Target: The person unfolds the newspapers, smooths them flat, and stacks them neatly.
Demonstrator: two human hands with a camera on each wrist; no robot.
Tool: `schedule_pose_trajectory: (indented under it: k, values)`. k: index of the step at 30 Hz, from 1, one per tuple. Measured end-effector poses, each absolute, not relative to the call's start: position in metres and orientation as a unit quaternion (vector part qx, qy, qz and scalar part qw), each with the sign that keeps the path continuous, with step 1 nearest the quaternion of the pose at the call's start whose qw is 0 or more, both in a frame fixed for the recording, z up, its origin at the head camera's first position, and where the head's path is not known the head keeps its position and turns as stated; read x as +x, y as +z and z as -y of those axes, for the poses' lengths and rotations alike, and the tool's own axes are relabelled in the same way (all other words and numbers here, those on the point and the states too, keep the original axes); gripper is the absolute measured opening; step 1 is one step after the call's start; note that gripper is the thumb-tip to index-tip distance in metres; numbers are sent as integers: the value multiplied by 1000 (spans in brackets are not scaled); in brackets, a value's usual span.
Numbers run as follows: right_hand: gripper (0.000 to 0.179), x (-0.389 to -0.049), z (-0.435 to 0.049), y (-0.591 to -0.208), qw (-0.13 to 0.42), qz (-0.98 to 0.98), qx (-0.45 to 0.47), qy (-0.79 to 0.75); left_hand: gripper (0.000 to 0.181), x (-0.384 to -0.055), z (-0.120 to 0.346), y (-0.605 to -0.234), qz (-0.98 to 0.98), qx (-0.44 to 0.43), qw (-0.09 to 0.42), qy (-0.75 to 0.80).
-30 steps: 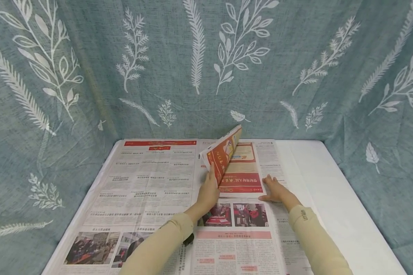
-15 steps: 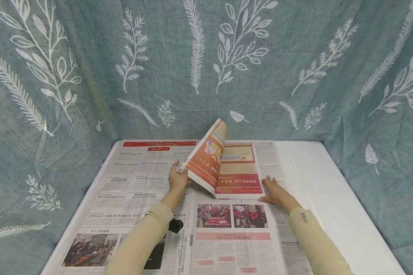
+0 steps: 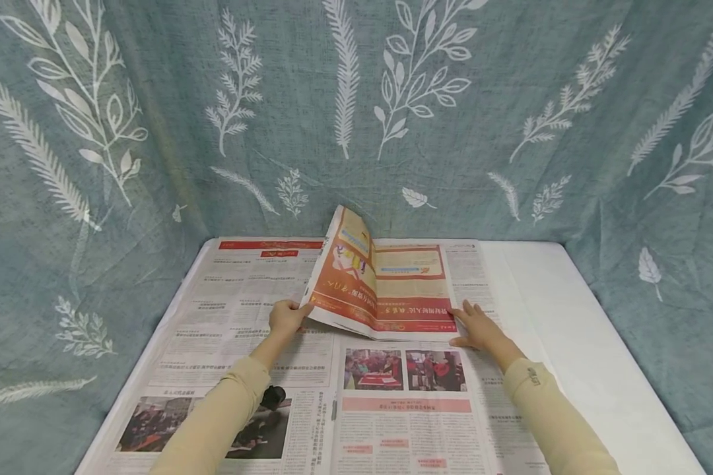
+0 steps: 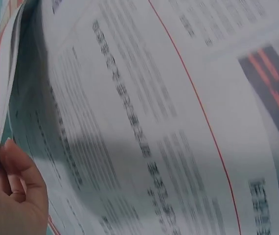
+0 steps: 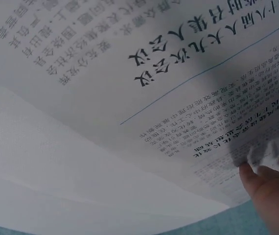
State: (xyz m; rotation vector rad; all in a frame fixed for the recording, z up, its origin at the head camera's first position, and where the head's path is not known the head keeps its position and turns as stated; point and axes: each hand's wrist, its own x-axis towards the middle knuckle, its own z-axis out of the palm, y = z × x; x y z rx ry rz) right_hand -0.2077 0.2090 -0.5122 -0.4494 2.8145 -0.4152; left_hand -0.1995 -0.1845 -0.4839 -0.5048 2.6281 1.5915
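Observation:
A folded newspaper (image 3: 416, 309) with red and orange printing lies at the middle of the table, its left leaf (image 3: 352, 290) raised and bowed off the surface. My left hand (image 3: 286, 318) pinches that leaf's near left corner between thumb and fingers. The left wrist view has the same hand (image 4: 19, 196) at the paper's edge, which is several layers thick. At the newspaper's right edge rests my right hand (image 3: 481, 330), palm down with fingers spread. In the right wrist view, that hand's fingertips (image 5: 246, 172) touch printed paper.
Larger newspaper sheets (image 3: 237, 356) cover the left and middle of the table beneath the folded one. A white table surface (image 3: 546, 316) shows along the right. Grey-green curtains (image 3: 309, 119) with white leaf patterns stand behind and on both sides.
My left hand has moved left and toward me, swinging the raised leaf from the right over to the left, so its orange printed side now shows. The right hand has stayed in place.

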Motion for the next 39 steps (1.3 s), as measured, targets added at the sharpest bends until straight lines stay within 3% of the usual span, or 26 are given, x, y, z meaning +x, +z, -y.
schedule_pose_trajectory:
  k: [3, 7, 14, 19, 21, 24, 29, 34, 39]
  values:
    - [78, -206, -211, -513, 121, -967, -175, -137, 31, -197, 193, -484, -850, -153, 44, 502]
    - [78, -210, -211, -512, 158, -962, -165, -149, 31, -192, 205, -482, -859, -128, 90, 488]
    - [76, -217, -206, -509, 197, -958, -139, -153, 68, -190, 225, -495, -860, -51, 108, 497]
    - [62, -213, -204, -509, 173, -962, -153, -146, 97, -194, 228, -499, -867, 17, 126, 483]
    - [56, -211, -204, -507, 156, -964, -157, -149, 92, -195, 225, -495, -876, 28, 145, 459]
    - [48, -210, -204, -503, 134, -966, -164, -150, 67, -195, 221, -491, -896, 59, 151, 413]
    - [38, -209, -205, -503, 109, -970, -173, -134, 25, -192, 220, -488, -951, 106, 79, 279]
    - [44, -209, -208, -509, 110, -969, -180, -131, 11, -191, 225, -489, -968, 147, 4, 204]
    - [73, -209, -213, -510, 143, -961, -186, -144, 21, -195, 227, -490, -960, 216, 13, 176]
